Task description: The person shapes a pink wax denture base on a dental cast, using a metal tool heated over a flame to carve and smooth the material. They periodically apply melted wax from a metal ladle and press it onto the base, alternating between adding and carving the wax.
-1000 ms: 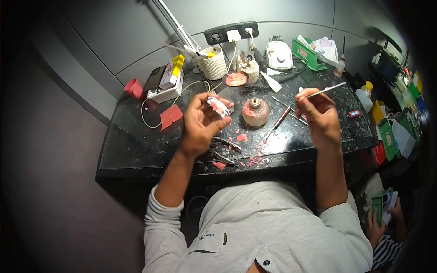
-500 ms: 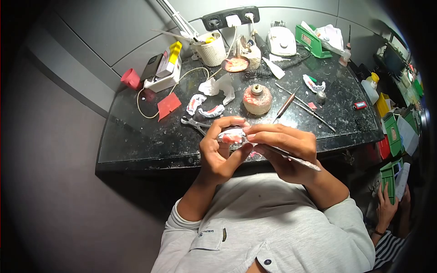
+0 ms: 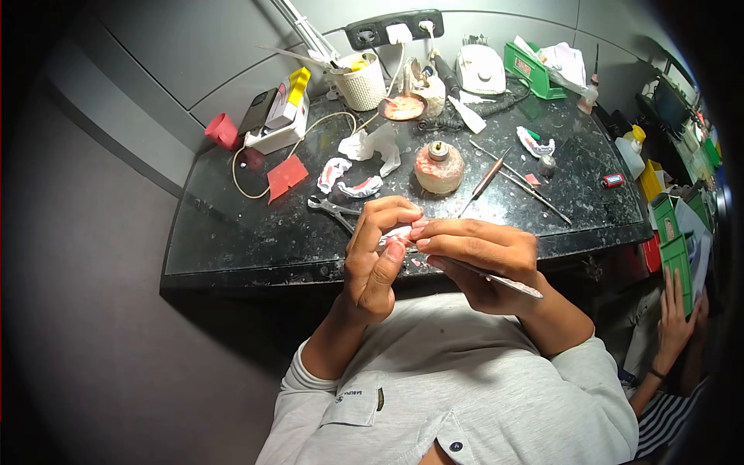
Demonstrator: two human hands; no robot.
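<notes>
My left hand [image 3: 373, 260] is closed around a small white dental cast [image 3: 398, 232] with pink wax on it, its thumb pressing on the near side. Most of the cast is hidden by fingers. My right hand [image 3: 488, 252] touches the cast's right side with its fingertips. A long flat metal tool [image 3: 515, 287] is tucked in that same hand, one end sticking out toward my body. Beyond the hands stands a wax-smeared spirit lamp [image 3: 439, 174]. Two more white casts with pink wax [image 3: 361, 188] lie left of it, near metal pliers [image 3: 332, 208].
A pink wax sheet [image 3: 287, 178] lies left on the black bench [image 3: 225, 248]. Carving tools [image 3: 486, 184] and another cast [image 3: 535, 142] are to the right. A pan of wax [image 3: 403, 108] sits behind. At far right, another person's hand [image 3: 676, 322] holds a green bin [image 3: 676, 271].
My left thumb has moved up over the near side of the cast, covering more of it. My right hand stays almost in place. The other person's hands and green bin have shifted right and up.
</notes>
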